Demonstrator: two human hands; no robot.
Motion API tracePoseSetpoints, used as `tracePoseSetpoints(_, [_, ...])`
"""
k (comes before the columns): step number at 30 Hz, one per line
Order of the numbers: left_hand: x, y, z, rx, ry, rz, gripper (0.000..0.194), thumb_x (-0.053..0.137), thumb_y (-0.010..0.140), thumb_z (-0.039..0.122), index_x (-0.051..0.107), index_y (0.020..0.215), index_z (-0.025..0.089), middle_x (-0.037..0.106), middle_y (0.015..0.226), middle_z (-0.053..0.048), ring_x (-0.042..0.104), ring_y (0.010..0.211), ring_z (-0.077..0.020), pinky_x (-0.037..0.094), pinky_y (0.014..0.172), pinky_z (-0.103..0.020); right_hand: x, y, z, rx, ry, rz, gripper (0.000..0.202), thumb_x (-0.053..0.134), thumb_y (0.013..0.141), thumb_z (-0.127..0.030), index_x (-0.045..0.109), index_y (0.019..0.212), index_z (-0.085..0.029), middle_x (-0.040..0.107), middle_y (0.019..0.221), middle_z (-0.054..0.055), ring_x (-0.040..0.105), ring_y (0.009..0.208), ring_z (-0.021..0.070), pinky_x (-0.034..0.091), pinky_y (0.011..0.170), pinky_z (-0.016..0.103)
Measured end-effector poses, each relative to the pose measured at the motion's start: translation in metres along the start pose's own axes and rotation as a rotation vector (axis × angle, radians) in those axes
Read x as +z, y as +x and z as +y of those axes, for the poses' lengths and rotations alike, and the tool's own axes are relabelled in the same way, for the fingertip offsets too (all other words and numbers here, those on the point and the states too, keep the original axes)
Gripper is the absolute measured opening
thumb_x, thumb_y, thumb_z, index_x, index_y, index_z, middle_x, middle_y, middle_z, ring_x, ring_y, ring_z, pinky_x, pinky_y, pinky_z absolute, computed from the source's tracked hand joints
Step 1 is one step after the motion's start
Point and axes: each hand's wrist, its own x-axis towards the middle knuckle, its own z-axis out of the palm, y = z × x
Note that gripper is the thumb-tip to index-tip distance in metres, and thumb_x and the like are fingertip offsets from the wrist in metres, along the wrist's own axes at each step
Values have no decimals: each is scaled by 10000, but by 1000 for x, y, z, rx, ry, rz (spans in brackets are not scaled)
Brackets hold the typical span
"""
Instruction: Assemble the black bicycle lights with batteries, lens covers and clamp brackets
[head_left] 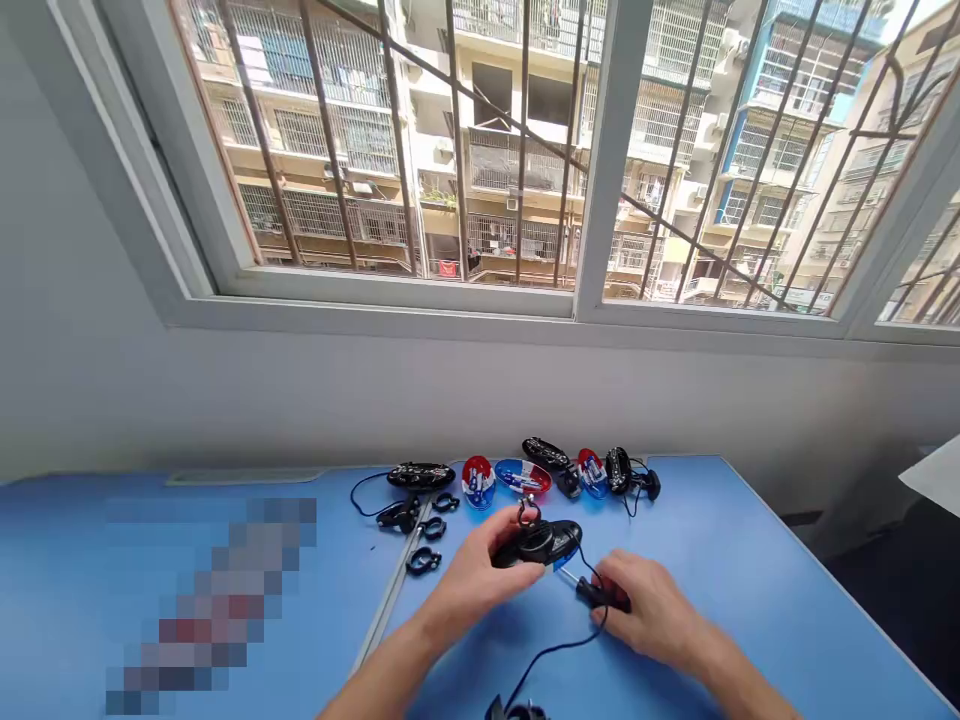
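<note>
My left hand (484,570) is wrapped round a black oval device (544,543), holding it above the blue table. A black ring clamp (529,513) stands up on the device beside my fingertips, and some blue shows under its right end. Closed round a black-handled screwdriver (600,594) is my right hand (645,605); the metal shaft points up and left at the device's lower edge. Whether the tip touches it cannot be made out. A black cable (555,648) runs from the device down to a black part (516,710) at the bottom edge.
Along the back of the blue table (787,600) lie a black oval device (421,476), red-and-blue oval cases (478,482) and cabled black parts (634,475). Several black ring clamps (424,560) sit left of my left hand. Behind is a wall with a barred window.
</note>
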Motion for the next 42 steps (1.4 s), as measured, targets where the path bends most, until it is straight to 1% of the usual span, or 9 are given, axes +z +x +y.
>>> tracePoseSetpoints(3, [0,0,0,2,-30,41,374,700,614,214,614,977,194,708,990,-53,645,979,-277,505,850,-343,0,-2,-4,-27,8,-18,136,663,730,-193,642,861,-219,629,821,-8,553,720,148,374,625,220])
tracePoseSetpoints(8, [3,-1,-4,0,12,-1,371,705,599,203,628,961,193,716,966,-45,655,965,-274,510,861,-351,-5,-2,-6,-61,75,-34,204,724,738,-239,670,933,-217,645,863,2,589,745,153,426,654,224])
tracePoseSetpoints(14, [5,1,-5,8,-15,-42,395,689,572,197,627,962,190,724,956,-46,658,961,-285,505,878,-380,-5,0,3,-64,277,14,609,755,724,-301,537,1291,-256,660,1129,41,644,857,185,512,678,261])
tracePoseSetpoints(18, [6,-1,-2,-28,-40,-45,411,686,562,211,624,968,188,721,958,-44,654,951,-278,497,857,-363,-2,2,9,-97,346,121,470,606,825,-256,549,1291,-246,680,1111,53,648,889,188,539,702,295])
tracePoseSetpoints(22, [10,-6,1,-47,-74,-98,426,671,582,183,624,1006,187,716,974,-42,646,940,-263,485,832,-338,-10,1,4,-53,528,259,352,474,918,-336,599,1219,-202,709,1047,91,666,884,201,562,703,332])
tracePoseSetpoints(26, [14,-9,-1,-6,-42,-185,455,679,586,150,642,1038,179,711,977,-43,638,939,-269,479,839,-339,-16,-5,-6,-161,691,175,516,621,835,-393,539,1311,-212,648,1236,120,628,1077,244,554,835,381])
tracePoseSetpoints(28, [15,-10,-3,24,-39,-215,458,688,598,148,646,1053,180,703,1012,-47,630,975,-277,474,875,-348,-14,-8,-10,-210,638,134,603,702,772,-379,529,1328,-224,635,1260,112,606,1116,262,532,878,396])
tracePoseSetpoints(35, [17,-13,-3,-3,-19,-192,490,704,592,159,615,1073,176,680,1037,-61,619,1017,-292,484,906,-368,3,-7,-9,-314,355,165,457,651,786,-188,574,1236,-184,674,1138,107,630,985,246,513,848,377])
tracePoseSetpoints(42, [13,-18,9,113,128,-161,530,689,640,193,594,1160,222,667,1146,-52,590,1091,-285,464,974,-392,7,-7,-8,-366,297,243,434,655,806,-223,564,1230,-197,684,1117,97,624,982,259,517,819,384])
